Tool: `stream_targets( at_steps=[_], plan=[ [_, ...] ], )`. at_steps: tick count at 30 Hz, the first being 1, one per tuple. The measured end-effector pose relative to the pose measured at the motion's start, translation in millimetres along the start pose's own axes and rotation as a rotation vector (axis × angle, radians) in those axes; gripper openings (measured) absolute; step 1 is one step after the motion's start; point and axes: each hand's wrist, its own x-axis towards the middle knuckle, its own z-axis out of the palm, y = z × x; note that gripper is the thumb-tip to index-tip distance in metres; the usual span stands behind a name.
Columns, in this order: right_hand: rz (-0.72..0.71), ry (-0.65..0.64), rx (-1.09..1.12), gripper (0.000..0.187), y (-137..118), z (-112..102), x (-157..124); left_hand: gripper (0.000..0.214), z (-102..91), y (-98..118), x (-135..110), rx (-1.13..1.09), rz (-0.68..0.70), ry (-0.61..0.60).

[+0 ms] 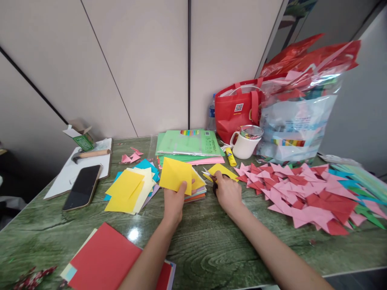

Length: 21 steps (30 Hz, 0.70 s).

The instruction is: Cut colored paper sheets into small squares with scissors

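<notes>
My left hand is closed on a yellow sheet of paper, held up over a stack of coloured paper squares. Around the dark handles of a pair of scissors, my right hand is closed; the metal blades point left toward the held paper. Another yellow sheet lies behind the right hand. Left of the left hand, yellow, cream and blue squares lie fanned out on the table.
Folded pink and red paper pieces are heaped at the right. A white mug, glue stick, red bag and clear plastic bag stand behind. At the left are a phone and hammer; red paper lies in front.
</notes>
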Motion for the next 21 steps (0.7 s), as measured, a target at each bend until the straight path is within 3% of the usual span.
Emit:
stream_targets(
  at_steps=[5, 8, 10, 12, 15, 18, 21],
  plan=[
    [0.034, 0.168, 0.143, 0.019, 8, 9, 5, 0.035, -5.9, -8, 4, 0.072, 0.005, -0.048],
    [-0.019, 0.46, 0.498, 0.012, 8, 10, 4, 0.04, -5.3, -7, 3, 0.047, -0.033, -0.109],
    [-0.18, 0.626, 0.786, 0.009, 3, 7, 0, 0.043, -2.9, -5, -1, -0.007, -0.083, -0.201],
    [-0.397, 0.628, 0.961, 0.011, -4, 4, -7, 0.045, -0.1, -1, -5, -0.065, -0.116, -0.295],
    [-0.692, 0.441, 1.011, 0.016, -15, 2, -19, 0.042, 3.2, 1, -10, -0.122, -0.107, -0.315],
    [-0.728, 0.404, 1.072, 0.018, -21, 3, -25, 0.037, 5.2, 1, -9, -0.186, -0.104, -0.198],
    [-0.673, 0.482, 1.113, 0.022, -22, 5, -25, 0.038, 4.3, 5, -2, -0.291, -0.083, 0.019]
  ],
)
